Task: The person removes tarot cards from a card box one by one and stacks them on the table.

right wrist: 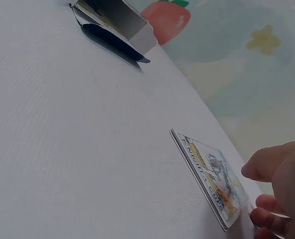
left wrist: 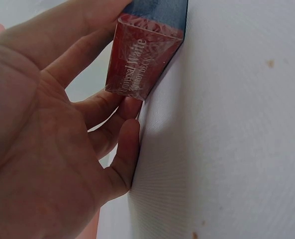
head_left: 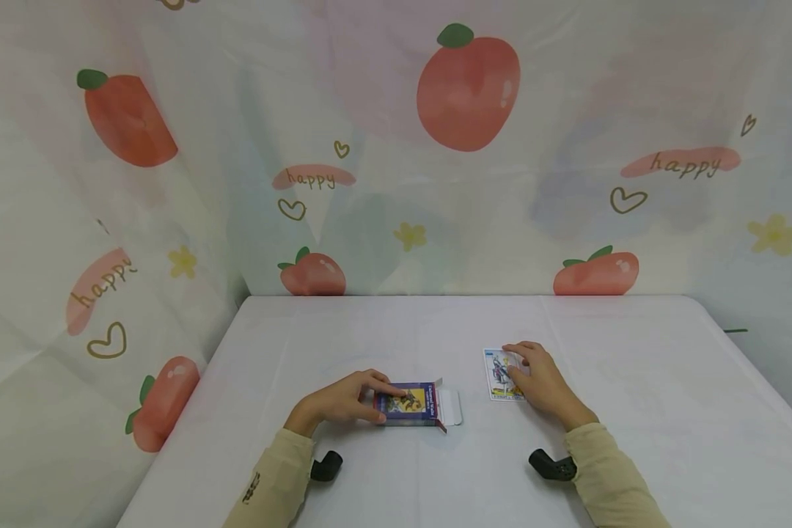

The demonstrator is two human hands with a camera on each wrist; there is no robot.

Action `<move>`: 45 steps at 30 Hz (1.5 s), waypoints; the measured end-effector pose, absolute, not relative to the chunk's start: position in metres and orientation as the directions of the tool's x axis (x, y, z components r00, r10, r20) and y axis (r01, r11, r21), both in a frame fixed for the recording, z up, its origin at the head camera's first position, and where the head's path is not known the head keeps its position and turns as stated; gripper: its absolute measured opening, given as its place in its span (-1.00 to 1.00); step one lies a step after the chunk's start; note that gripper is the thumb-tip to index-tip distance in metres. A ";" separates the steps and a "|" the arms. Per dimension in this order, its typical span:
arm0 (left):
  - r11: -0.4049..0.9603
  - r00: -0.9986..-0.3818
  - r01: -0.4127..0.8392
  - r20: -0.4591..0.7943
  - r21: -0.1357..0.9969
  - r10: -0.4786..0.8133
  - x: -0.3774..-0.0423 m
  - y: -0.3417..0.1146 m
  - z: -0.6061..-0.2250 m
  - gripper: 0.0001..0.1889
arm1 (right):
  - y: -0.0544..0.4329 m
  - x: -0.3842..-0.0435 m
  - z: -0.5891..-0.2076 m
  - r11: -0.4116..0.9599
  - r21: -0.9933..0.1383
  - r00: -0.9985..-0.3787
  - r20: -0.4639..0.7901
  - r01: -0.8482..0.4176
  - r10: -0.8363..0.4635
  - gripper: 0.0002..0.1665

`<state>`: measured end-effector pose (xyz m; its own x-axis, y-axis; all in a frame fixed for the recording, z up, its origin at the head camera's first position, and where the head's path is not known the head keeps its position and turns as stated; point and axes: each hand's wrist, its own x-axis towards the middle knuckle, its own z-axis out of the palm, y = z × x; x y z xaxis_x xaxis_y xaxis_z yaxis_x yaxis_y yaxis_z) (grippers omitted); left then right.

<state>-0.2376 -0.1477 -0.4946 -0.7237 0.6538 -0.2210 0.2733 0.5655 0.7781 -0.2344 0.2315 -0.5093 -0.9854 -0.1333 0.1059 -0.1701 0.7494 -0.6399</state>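
Observation:
A blue tarot deck box with a yellow picture lies on the table, its open end and white flap pointing right. My left hand grips its left end, thumb on the near side and fingers over the top and far side. The left wrist view shows the box's closed red end with "Universal Waite" lettering. To the right of the box lies a small stack of tarot cards, knight picture up. My right hand is over its right part, the thumb above the top card and fingertips by the edge.
A white cloth covers the table. Behind it and to the left hangs a curtain printed with peaches, hearts and "happy". Black devices are worn at both wrists.

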 end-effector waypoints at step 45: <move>0.567 -0.722 0.274 -0.223 0.777 0.655 -0.238 -0.148 -0.492 -0.50 | 0.175 -0.220 -0.493 0.653 -0.680 -0.942 0.215 -0.333 -0.256 -0.57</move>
